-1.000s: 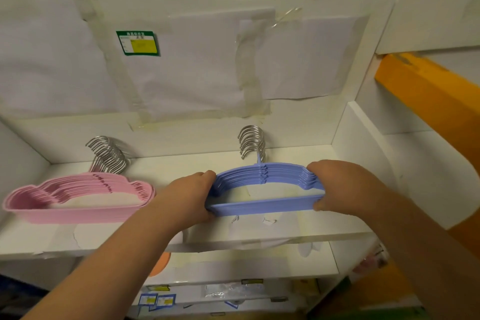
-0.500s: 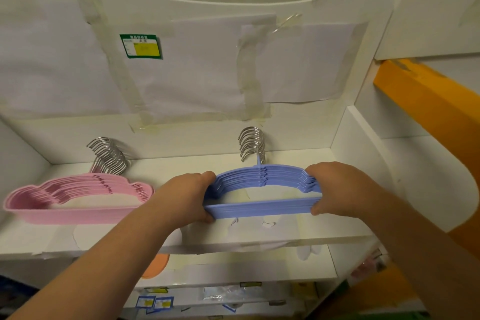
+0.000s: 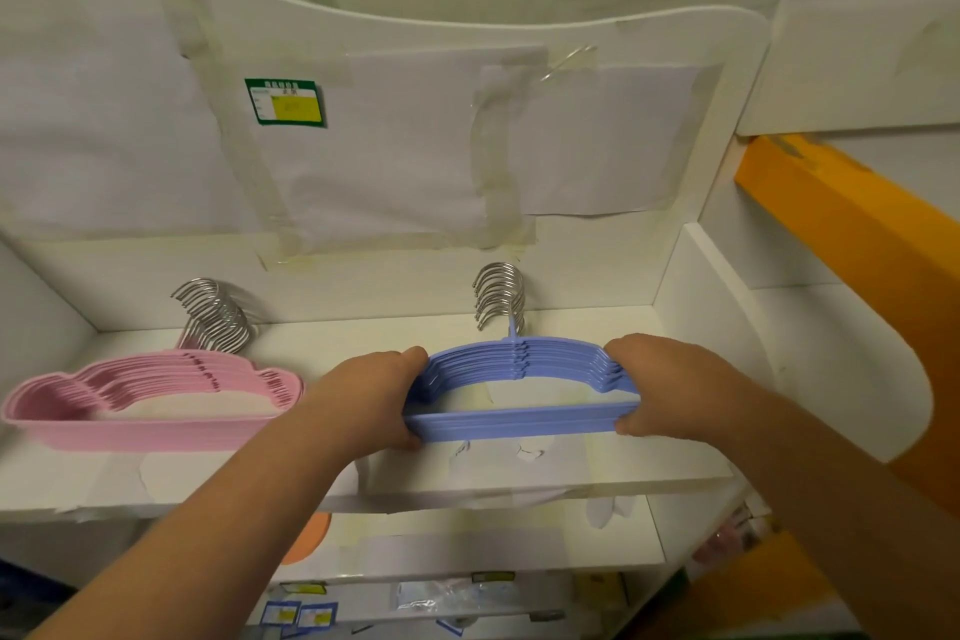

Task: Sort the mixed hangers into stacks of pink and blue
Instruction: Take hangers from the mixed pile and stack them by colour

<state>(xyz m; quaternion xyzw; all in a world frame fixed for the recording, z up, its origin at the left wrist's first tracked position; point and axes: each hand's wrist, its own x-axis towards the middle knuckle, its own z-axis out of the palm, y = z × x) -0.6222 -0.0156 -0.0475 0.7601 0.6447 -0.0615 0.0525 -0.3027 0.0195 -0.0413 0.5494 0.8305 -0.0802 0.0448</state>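
A stack of blue hangers [image 3: 519,424] lies flat on the white shelf [image 3: 519,478], right of centre, its metal hooks [image 3: 500,294] pointing to the back wall. My left hand [image 3: 371,395] grips the stack's left end, thumb under the bottom bar. My right hand [image 3: 662,379] grips its right end the same way. A stack of pink hangers [image 3: 150,411] lies on the shelf's left part, hooks [image 3: 213,314] fanned out behind it, untouched by either hand.
The shelf has a white back panel with taped paper sheets and a green-and-yellow label [image 3: 287,101]. A white side wall [image 3: 691,307] closes the shelf on the right, with an orange beam [image 3: 852,244] beyond. A lower shelf [image 3: 467,546] holds an orange disc [image 3: 311,535].
Both hands keep their hold on the blue stack's ends; the stack stays in the same place on the shelf. Only the camera has shifted slightly.
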